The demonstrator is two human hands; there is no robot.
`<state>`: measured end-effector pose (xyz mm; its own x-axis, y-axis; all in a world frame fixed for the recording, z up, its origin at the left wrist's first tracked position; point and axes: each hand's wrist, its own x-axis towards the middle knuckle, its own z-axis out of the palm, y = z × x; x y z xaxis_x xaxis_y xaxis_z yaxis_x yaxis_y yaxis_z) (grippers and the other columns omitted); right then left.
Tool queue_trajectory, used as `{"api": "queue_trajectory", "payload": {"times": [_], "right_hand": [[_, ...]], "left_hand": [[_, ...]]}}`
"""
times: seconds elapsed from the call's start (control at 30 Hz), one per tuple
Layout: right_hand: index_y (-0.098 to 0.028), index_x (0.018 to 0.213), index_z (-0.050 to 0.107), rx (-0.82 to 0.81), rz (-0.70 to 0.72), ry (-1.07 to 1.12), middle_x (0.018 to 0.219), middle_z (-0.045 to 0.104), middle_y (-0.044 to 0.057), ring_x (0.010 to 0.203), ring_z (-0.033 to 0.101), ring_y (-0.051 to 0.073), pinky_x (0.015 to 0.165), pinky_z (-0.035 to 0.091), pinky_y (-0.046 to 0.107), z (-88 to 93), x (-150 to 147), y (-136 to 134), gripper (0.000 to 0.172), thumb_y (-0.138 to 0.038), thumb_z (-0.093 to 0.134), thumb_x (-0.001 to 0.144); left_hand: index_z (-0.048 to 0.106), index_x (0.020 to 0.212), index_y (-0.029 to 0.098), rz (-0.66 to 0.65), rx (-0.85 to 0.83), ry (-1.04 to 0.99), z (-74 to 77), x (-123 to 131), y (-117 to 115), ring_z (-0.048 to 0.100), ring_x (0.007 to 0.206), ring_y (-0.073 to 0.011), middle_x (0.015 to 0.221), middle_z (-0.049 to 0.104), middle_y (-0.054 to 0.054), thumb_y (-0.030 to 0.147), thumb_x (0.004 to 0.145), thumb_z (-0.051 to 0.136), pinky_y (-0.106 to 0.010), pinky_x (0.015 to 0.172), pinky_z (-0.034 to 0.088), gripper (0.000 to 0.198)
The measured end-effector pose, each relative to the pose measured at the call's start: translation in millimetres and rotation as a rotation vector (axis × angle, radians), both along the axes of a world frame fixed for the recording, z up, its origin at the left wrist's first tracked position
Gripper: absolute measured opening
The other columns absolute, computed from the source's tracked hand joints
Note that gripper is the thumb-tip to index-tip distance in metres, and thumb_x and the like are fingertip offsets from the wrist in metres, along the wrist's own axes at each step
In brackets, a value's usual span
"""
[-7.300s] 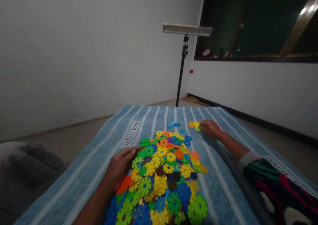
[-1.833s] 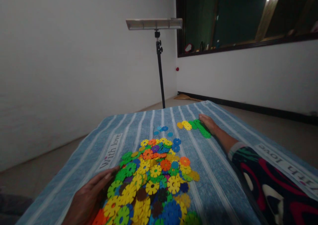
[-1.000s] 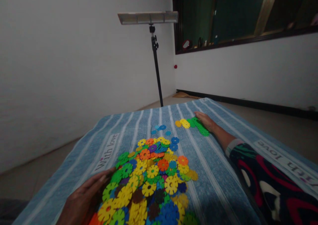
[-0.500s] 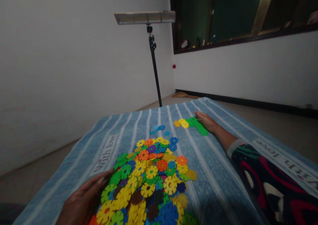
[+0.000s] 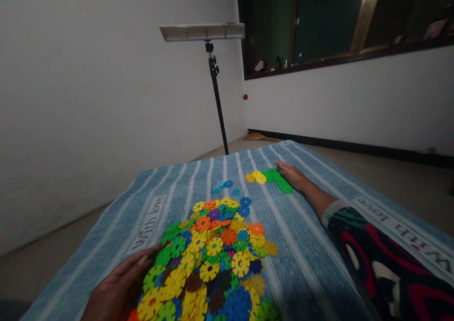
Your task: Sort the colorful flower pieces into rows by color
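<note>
A large heap of flower-shaped plastic discs in yellow, green, orange, blue and other colours lies on the striped blue cloth. My left hand rests along the heap's left side, fingers stretched out, its tips against the green discs there. Farther off to the right, my right hand lies on the cloth beside a row of green discs, touching its edge with fingers extended. Yellow discs continue that row to the left. A few loose blue discs lie between the row and the heap.
The striped blue cloth covers the surface under everything. Behind it stands a black stand with a flat panel light on top. A window is set in the right wall, and a broom lies on the floor.
The view has shifted slightly. Both hands keep almost the same places by the discs, and no disc has clearly moved.
</note>
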<state>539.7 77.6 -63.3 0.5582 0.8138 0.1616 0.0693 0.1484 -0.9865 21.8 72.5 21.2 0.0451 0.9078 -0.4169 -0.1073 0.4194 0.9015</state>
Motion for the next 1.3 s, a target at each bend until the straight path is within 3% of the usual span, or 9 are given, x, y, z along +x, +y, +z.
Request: {"api": "queue_trajectory", "payload": {"times": [0.2, 0.33, 0.47, 0.67, 0.9, 1.07, 1.3], "right_hand": [[-0.016, 0.114, 0.065, -0.019, -0.045, -0.015, 0.117, 0.068, 0.009, 0.105, 0.065, 0.023, 0.096, 0.049, 0.047, 6.1, -9.4, -18.4, 0.04, -0.05, 0.057, 0.095], [-0.022, 0.101, 0.07, -0.019, -0.083, -0.045, 0.108, 0.072, 0.007, 0.105, 0.066, 0.025, 0.094, 0.05, 0.041, 16.6, -19.5, -43.1, 0.038, -0.055, 0.06, 0.087], [-0.025, 0.092, 0.073, -0.002, -0.096, -0.092, 0.102, 0.074, 0.007, 0.108, 0.065, 0.029, 0.095, 0.05, 0.042, 26.5, -40.8, -69.6, 0.041, -0.062, 0.06, 0.078], [-0.028, 0.086, 0.076, -0.01, 0.054, -0.224, 0.094, 0.075, 0.006, 0.095, 0.067, 0.028, 0.09, 0.051, 0.044, 35.5, -111.5, -100.0, 0.028, -0.052, 0.069, 0.075], [-0.027, 0.083, 0.076, 0.023, 0.3, -0.423, 0.085, 0.072, 0.005, 0.084, 0.067, 0.025, 0.081, 0.051, 0.04, 38.7, -198.6, -119.0, 0.02, -0.042, 0.064, 0.078], [-0.027, 0.08, 0.076, 0.062, 0.384, -0.521, 0.087, 0.07, 0.005, 0.088, 0.065, 0.024, 0.084, 0.049, 0.039, 40.9, -223.5, -126.6, 0.017, -0.036, 0.061, 0.08], [-0.021, 0.085, 0.073, 0.083, 0.389, -0.63, 0.09, 0.07, 0.006, 0.091, 0.064, 0.022, 0.083, 0.049, 0.036, 37.9, -230.0, -133.3, 0.017, -0.024, 0.056, 0.084]], "left_hand": [[0.077, 0.093, 0.022, -0.013, 0.017, -0.013, 0.4, -1.2, -1.1, 0.073, 0.092, -0.0319, 0.106, 0.077, -0.006, 0.027, 0.045, 0.09, -0.032, 0.067, 0.064, 0.051], [0.076, 0.092, 0.019, -0.008, 0.064, -0.028, -2.5, -1.5, -1.6, 0.074, 0.082, -0.0249, 0.1, 0.077, -0.007, 0.02, 0.057, 0.083, -0.028, 0.064, 0.062, 0.035], [0.075, 0.088, 0.015, -0.011, 0.126, -0.054, -1.2, 2.5, -6.3, 0.072, 0.072, -0.0188, 0.089, 0.077, -0.008, 0.016, 0.061, 0.079, -0.023, 0.06, 0.058, 0.027], [0.075, 0.087, 0.011, -0.029, 0.198, -0.099, -3.8, 3.0, -10.3, 0.069, 0.065, -0.0162, 0.08, 0.076, -0.008, 0.017, 0.057, 0.082, -0.023, 0.058, 0.055, 0.032], [0.074, 0.088, 0.009, -0.054, 0.228, -0.141, -12.4, -0.2, -7.0, 0.065, 0.06, -0.015, 0.078, 0.076, -0.009, 0.018, 0.056, 0.084, -0.023, 0.054, 0.051, 0.035], [0.074, 0.086, 0.009, -0.057, 0.235, -0.174, -16.4, -0.2, -6.6, 0.066, 0.061, -0.0161, 0.078, 0.076, -0.008, 0.019, 0.058, 0.082, -0.024, 0.055, 0.05, 0.03], [0.075, 0.085, 0.01, -0.058, 0.259, -0.154, -22.7, 0.1, -2.3, 0.063, 0.058, -0.0148, 0.074, 0.074, -0.006, 0.023, 0.054, 0.082, -0.023, 0.052, 0.047, 0.034]]}}
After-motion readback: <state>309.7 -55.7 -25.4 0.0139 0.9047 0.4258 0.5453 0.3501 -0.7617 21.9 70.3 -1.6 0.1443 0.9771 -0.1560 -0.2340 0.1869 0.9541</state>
